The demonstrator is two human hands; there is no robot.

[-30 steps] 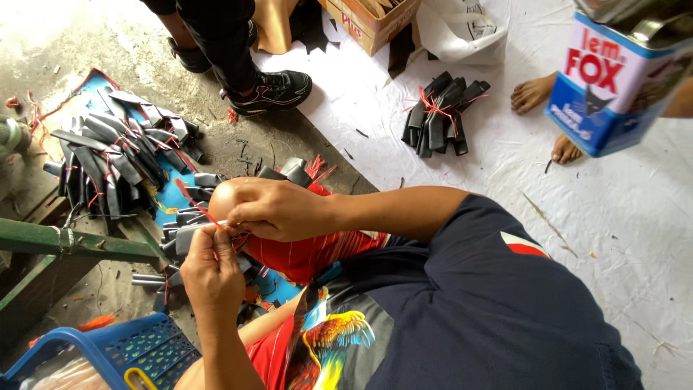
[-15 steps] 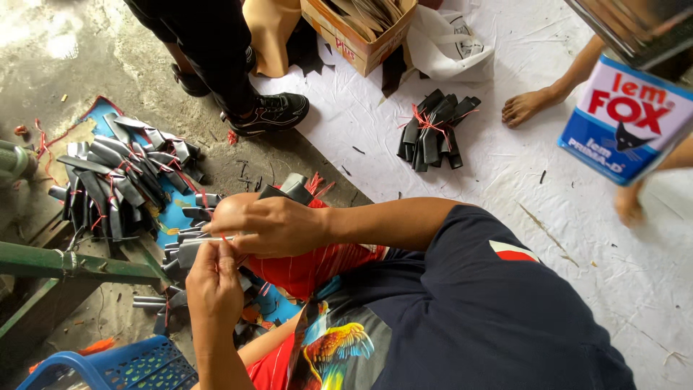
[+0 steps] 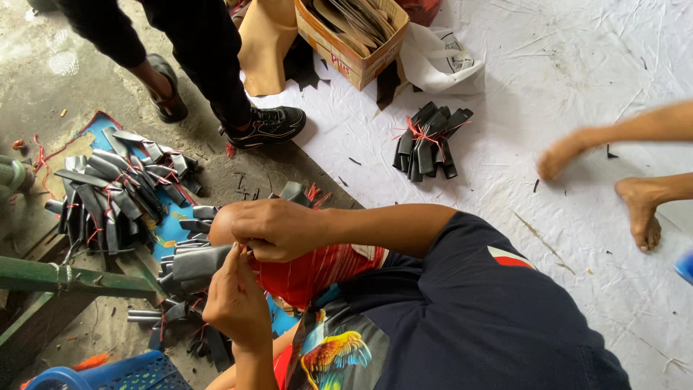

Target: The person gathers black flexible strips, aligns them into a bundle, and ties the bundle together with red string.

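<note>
Your left hand (image 3: 234, 303) and right hand (image 3: 278, 227) have fingers clamped on a grey strip bundle (image 3: 198, 261) just above your red-clad knee (image 3: 310, 271). Loosen either pinch and the strips likely splay, slipping toward the tied bundles (image 3: 108, 195) beyond the knee.

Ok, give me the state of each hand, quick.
Left hand: fingers pinched shut on the grey strip bundle.
Right hand: fingers curled closed at the same bundle's end; what they pinch cannot be told.

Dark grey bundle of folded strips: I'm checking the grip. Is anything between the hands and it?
Nothing visible: the right hand and left hand both pinch the dark grey bundle of folded strips directly.
</note>
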